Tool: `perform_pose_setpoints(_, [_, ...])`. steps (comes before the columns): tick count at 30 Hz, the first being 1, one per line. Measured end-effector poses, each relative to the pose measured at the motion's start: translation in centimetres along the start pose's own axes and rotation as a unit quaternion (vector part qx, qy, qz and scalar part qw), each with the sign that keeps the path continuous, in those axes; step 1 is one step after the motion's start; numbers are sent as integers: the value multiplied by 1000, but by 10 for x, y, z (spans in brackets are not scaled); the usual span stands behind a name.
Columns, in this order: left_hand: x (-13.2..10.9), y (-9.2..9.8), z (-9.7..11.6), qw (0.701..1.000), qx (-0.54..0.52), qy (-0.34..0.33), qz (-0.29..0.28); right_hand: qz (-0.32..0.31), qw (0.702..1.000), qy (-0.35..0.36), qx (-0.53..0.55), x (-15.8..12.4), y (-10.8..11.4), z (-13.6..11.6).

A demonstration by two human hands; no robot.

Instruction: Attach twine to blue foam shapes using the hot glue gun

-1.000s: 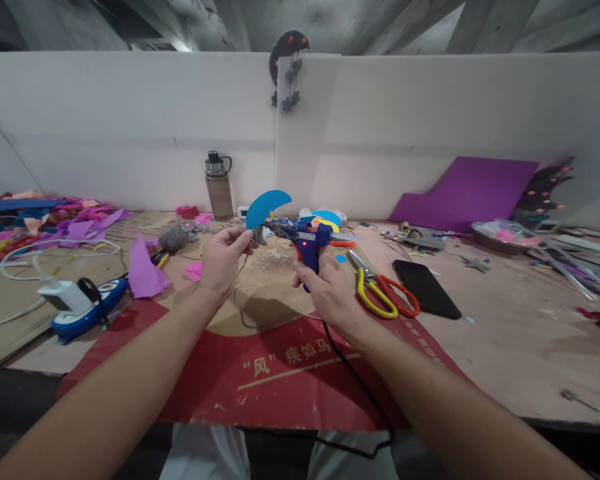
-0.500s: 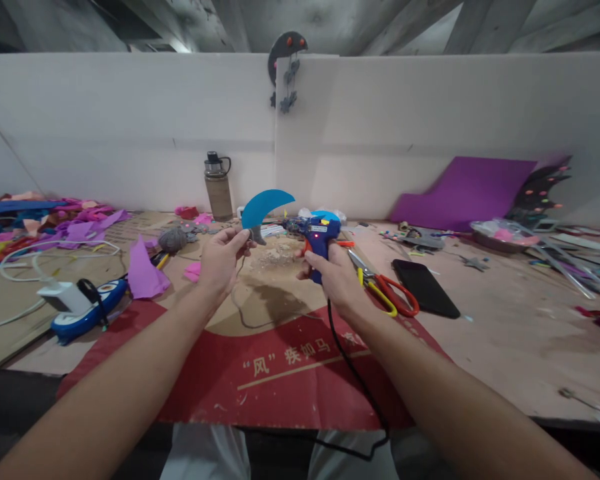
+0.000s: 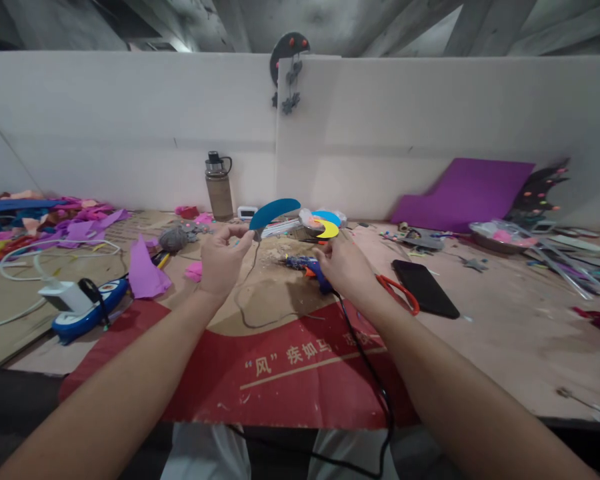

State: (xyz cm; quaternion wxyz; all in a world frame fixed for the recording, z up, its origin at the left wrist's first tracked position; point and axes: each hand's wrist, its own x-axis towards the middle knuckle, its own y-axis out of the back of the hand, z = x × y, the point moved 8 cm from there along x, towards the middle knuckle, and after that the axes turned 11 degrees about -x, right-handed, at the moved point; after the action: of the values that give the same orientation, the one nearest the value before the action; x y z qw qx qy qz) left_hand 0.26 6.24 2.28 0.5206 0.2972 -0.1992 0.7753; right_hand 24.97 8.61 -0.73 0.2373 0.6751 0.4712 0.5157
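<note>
In my left hand (image 3: 223, 257), a thin blue crescent (image 3: 275, 212) is pinched by one end between thumb and fingers. A grey yarn strand (image 3: 241, 310) trails from near that hand down onto the mat. My right hand (image 3: 344, 263) has its fingers curled, just above and beside a blue glue gun (image 3: 305, 263). The gun lies low over the mat with its nozzle toward the left, and its black cord (image 3: 365, 353) runs down past the table edge. Whether those fingers touch the gun is hidden. Behind the right hand is a yellow crescent (image 3: 329, 230).
Red-handled scissors (image 3: 403, 293), partly covered by my right forearm, lie beside a black phone (image 3: 425, 288). At left are a blue power strip (image 3: 93, 310) and purple scraps (image 3: 147, 270). A water bottle (image 3: 219, 193) stands at the back, near grey yarn (image 3: 173, 238).
The glue gun has gone from raised in my right hand to low over the mat, tipped sideways. My right hand no longer wraps its handle. The blue crescent has shifted slightly right and tilted.
</note>
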Motion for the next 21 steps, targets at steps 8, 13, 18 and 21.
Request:
perform_pose_setpoints(8, [-5, -4, 23, 992, 56, -106, -26, -141, 815, -36, 561, -23, -36, -99])
perform_pose_setpoints(13, [-3, -3, 6, 998, -67, 3, -12, -116, 815, -37, 567, -18, -35, -100])
perform_pose_setpoints(18, [-8, -18, -9, 969, -224, 102, -32, 12, 891, 27, 453, -11, -4, -82])
perform_pose_setpoints(21, [-13, -26, -10, 949, -281, 138, -43, 50, 896, 18, 441, -10, 4, -74])
